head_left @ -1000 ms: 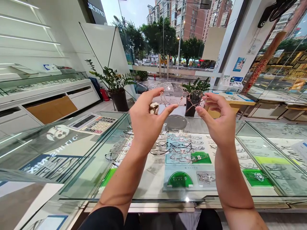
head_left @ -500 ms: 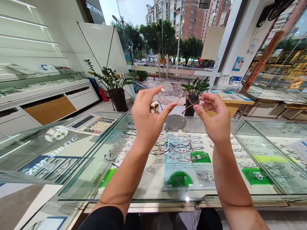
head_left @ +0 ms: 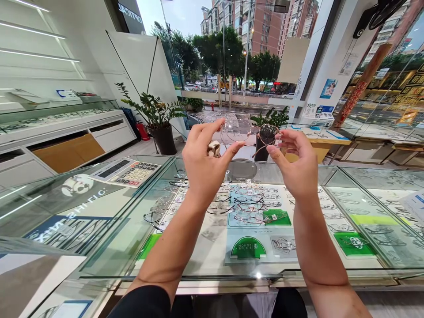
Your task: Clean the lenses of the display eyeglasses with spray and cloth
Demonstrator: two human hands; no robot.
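While both forearms stretch forward above the glass-topped bench (head_left: 198, 267), the left hand (head_left: 205, 154) and right hand (head_left: 294, 165) are raised at about the same height, backs turned partly towards the wearer and thumbs pointing inward. Compared with one second ago, the two hands are slightly closer together; against half a second ago, their pose is nearly unchanged. Between them the thin-rimmed eyeglasses (head_left: 249, 133) are held up in the air, clear of the bench, in front of a plant pot (head_left: 261, 149). The left fingers are grasping the left lens, the index at its upper outer edge and the thumb at its lower rim, while a pale bundled cloth (head_left: 213, 149) sits inside that hand. The right fingers are grasping the outer end of the right lens, index near the hinge and thumb just below. One slim temple slants down beneath the right lens, its tip free of either hand.
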